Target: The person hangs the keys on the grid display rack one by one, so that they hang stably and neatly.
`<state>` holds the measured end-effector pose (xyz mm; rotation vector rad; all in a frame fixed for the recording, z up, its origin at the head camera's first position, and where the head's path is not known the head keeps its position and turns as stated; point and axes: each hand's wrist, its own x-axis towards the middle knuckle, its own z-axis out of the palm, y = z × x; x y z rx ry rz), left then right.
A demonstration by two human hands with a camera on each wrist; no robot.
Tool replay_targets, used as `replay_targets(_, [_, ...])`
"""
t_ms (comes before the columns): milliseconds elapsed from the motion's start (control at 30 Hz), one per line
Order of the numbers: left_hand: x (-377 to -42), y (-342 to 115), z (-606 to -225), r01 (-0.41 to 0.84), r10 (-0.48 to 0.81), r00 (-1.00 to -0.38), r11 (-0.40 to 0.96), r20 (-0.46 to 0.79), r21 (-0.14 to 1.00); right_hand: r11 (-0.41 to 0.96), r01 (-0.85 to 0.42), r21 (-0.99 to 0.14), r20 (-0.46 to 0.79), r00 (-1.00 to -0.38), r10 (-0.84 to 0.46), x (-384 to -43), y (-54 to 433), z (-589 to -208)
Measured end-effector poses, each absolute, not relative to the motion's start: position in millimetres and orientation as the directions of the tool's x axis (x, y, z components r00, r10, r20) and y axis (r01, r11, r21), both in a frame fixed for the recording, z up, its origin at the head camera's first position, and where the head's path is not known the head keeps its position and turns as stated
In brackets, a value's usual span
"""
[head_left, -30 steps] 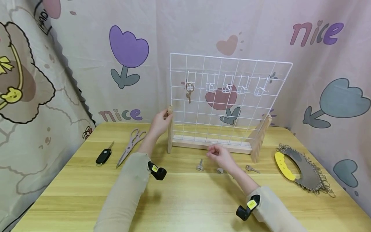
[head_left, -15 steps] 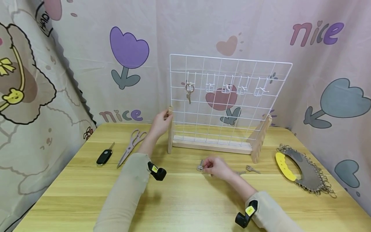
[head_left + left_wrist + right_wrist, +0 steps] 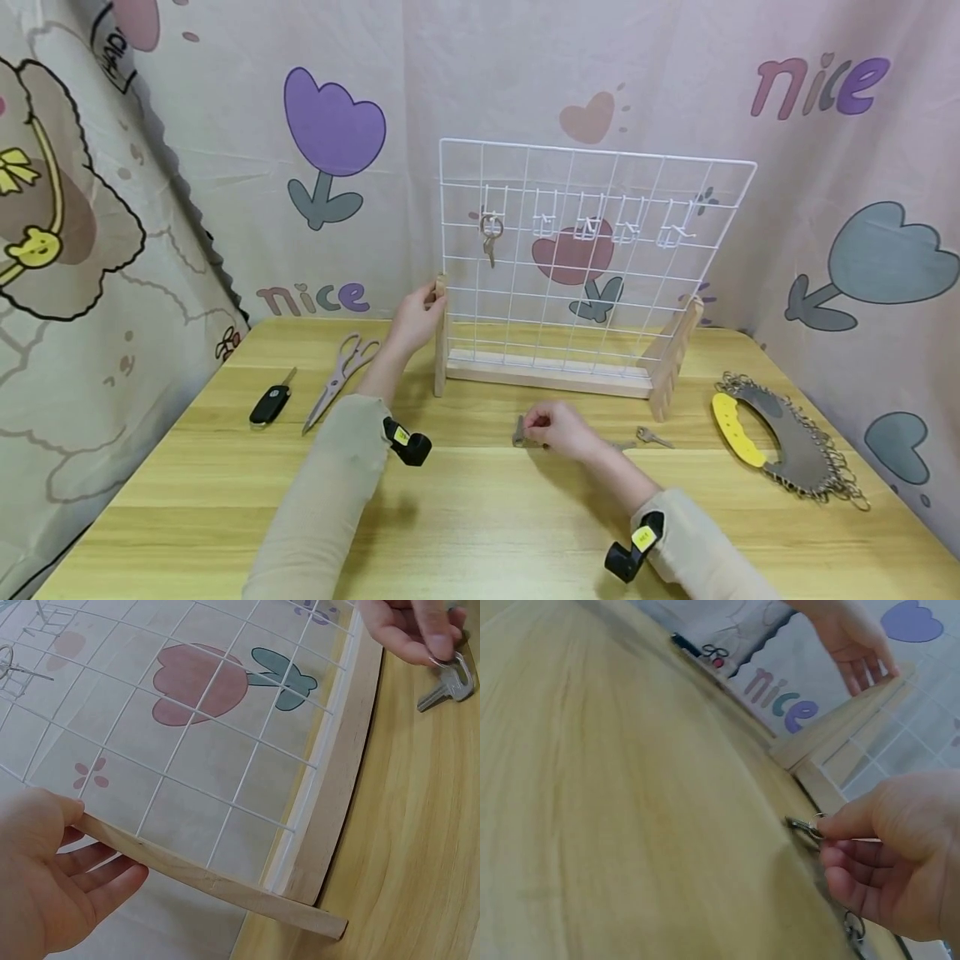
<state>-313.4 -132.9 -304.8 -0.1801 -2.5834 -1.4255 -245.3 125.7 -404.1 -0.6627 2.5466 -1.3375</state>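
Note:
My right hand (image 3: 558, 429) pinches the ring of a small silver key (image 3: 452, 684) between thumb and index finger, low over the wooden table in front of the rack. In the right wrist view that key (image 3: 801, 825) sticks out past the fingertips. My left hand (image 3: 417, 319) grips the wooden side post (image 3: 202, 877) of the white wire grid rack (image 3: 570, 292), thumb on the near side and fingers behind. Another key (image 3: 491, 247) hangs by its ring from the leftmost of several white hooks. To the right of my right hand lies a key (image 3: 655, 437), with another partly hidden by the wrist.
Left of the rack lie scissors (image 3: 339, 383) and a black car key (image 3: 271, 404). A curved grey tool with a yellow handle (image 3: 737, 429) and many small rings lies on the right. A patterned curtain (image 3: 225, 167) hangs behind the table.
My right hand has moved down from beside the rack's base to the silver key and now pinches its ring; the key has shifted slightly. My left hand has stayed on the post.

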Motion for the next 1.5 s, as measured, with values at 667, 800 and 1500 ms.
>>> replay_targets(667, [-312.4,-133.5,-304.0,0.19,0.012,-0.976,0.525,0.217,0.829,0.473,-0.381,-0.794,0.242,-0.913,-0.329,-264.0,145.0,-325.1])
replay_targets(800, [-313.6,-133.7,-304.8,0.192,0.009,-0.975,0.528,0.221,0.827,0.442,-0.431,-0.787,0.318,-0.896,-0.309,-268.4,144.0,-302.5])
replay_targets(1500, [-312.8,-133.0,-304.8,0.187,0.012,-0.977,0.521,0.212,0.833,0.286,-0.575,-0.767,0.569,-0.815,-0.112,-279.8,121.2,-226.3])
